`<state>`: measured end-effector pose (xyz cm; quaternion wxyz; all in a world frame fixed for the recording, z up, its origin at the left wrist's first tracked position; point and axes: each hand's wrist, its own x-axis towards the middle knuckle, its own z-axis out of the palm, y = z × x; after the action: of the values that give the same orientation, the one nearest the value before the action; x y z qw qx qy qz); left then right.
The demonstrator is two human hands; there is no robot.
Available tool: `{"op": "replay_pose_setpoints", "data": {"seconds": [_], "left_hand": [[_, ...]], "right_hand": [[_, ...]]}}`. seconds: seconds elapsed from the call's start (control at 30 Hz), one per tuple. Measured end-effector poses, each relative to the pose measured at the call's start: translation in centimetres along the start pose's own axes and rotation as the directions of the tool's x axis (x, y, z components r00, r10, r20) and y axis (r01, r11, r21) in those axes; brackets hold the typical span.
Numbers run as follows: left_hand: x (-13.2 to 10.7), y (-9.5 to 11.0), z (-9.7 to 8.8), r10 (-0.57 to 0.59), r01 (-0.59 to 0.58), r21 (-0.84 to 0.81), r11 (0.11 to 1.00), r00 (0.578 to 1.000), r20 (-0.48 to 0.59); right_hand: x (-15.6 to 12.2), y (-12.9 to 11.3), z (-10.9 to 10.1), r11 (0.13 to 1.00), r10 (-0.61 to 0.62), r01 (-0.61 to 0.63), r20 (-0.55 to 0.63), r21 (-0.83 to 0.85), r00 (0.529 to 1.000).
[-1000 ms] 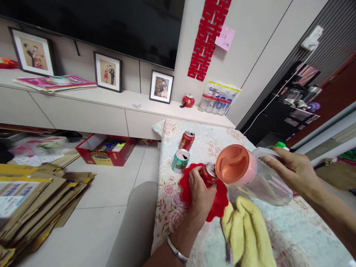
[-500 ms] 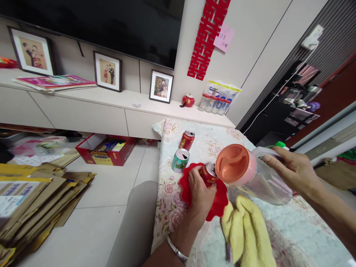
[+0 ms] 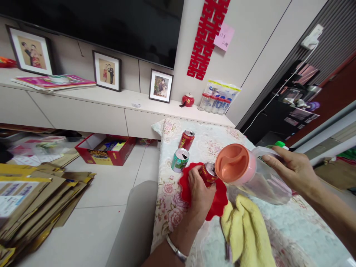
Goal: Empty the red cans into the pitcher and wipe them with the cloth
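My left hand [image 3: 199, 193] is wrapped around a red drink can [image 3: 208, 172] that stands tilted on a red scalloped mat [image 3: 219, 202] on the floral tablecloth. My right hand [image 3: 292, 170] grips the handle of a clear plastic pitcher [image 3: 261, 181] with an orange-pink lid [image 3: 233, 164]. The pitcher is tipped sideways, its lid right beside the can's open top. A green can [image 3: 180, 160] stands just left of the mat and another red can [image 3: 186, 139] stands farther back.
A yellow cloth [image 3: 249, 233] lies on the table [image 3: 178, 207] in front of the mat. Beyond the table runs a low white cabinet [image 3: 83, 111] with photo frames, a red pot and a pack of cups. Flattened cardboard [image 3: 33, 200] and a red box [image 3: 105, 150] lie on the floor at left.
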<state>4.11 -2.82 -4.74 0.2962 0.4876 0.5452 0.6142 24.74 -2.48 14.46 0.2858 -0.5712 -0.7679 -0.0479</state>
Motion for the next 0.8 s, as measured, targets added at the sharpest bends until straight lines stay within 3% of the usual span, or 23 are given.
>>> {"op": "replay_pose_setpoints", "data": {"seconds": [0.47, 0.8], "left_hand": [[0.1, 0.0, 0.0, -0.004, 0.004, -0.019, 1.000, 1.000, 0.003], [0.1, -0.2, 0.0, -0.020, 0.020, -0.023, 1.000, 1.000, 0.006]], "right_hand": [[-0.5, 0.9, 0.4, 0.999, -0.010, 0.008, -0.026, -0.049, 1.000], [-2.0, 2.0, 1.3, 0.989, 0.085, -0.078, -0.053, 0.130, 0.995]]}}
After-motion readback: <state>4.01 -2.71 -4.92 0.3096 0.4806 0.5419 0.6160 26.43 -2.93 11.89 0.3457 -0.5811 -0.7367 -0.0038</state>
